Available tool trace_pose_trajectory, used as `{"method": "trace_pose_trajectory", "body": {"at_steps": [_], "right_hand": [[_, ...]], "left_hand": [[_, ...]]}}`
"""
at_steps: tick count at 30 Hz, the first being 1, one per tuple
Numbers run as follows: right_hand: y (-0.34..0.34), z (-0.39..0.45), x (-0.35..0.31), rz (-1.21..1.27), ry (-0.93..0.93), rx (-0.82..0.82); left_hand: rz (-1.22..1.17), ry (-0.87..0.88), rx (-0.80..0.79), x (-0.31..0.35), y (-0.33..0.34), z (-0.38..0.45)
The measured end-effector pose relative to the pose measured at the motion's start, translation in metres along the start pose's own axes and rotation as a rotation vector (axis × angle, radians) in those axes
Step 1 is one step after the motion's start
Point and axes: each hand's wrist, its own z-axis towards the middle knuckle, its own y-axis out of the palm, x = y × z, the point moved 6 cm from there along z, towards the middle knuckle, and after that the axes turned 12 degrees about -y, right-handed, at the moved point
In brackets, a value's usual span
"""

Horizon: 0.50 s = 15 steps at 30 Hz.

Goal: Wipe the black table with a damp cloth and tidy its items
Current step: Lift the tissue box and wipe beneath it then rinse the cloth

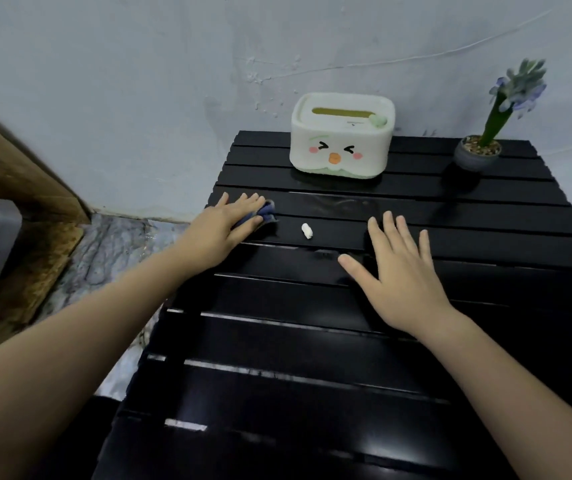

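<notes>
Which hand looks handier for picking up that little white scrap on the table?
Probably the right hand: it is open and holds nothing, with its fingers near the white scrap. The left hand is about as close but presses the blue cloth onto the black table.

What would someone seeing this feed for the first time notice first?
Probably the white tissue box with a cartoon face at the back of the black slatted table, and the potted purple flower to its right. Nearer, the left hand presses a blue cloth at the table's left edge, with a small white scrap lying between it and the flat right hand.
</notes>
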Motion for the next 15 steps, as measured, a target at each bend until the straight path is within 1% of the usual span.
{"method": "trace_pose_trajectory", "body": {"at_steps": [2, 3, 4, 6, 7, 10, 13, 15], "right_hand": [[-0.013, -0.027, 0.002, 0.021, 0.017, 0.028], [-0.019, -0.044, 0.006, 0.027, 0.036, 0.037], [-0.024, -0.064, 0.012, 0.022, 0.065, 0.042], [-0.031, -0.108, 0.029, -0.015, 0.138, 0.045], [-0.033, -0.131, 0.040, -0.034, 0.180, 0.048], [-0.036, -0.196, 0.073, -0.084, 0.347, 0.057], [-0.034, -0.247, 0.097, -0.129, 0.489, 0.026], [-0.032, -0.267, 0.104, -0.128, 0.539, 0.021]], "left_hand": [[-0.159, -0.076, 0.133, 0.000, -0.017, 0.002], [-0.166, -0.113, 0.186, -0.003, -0.023, 0.003], [-0.114, -0.161, 0.197, -0.007, -0.024, 0.005], [0.129, -0.264, 0.128, -0.020, -0.014, 0.007], [0.230, -0.288, 0.103, -0.026, -0.007, 0.008], [0.351, -0.263, 0.078, -0.023, 0.007, 0.011], [0.365, -0.190, 0.069, 0.004, 0.018, 0.012], [0.350, -0.145, 0.046, 0.024, 0.033, 0.010]]}}
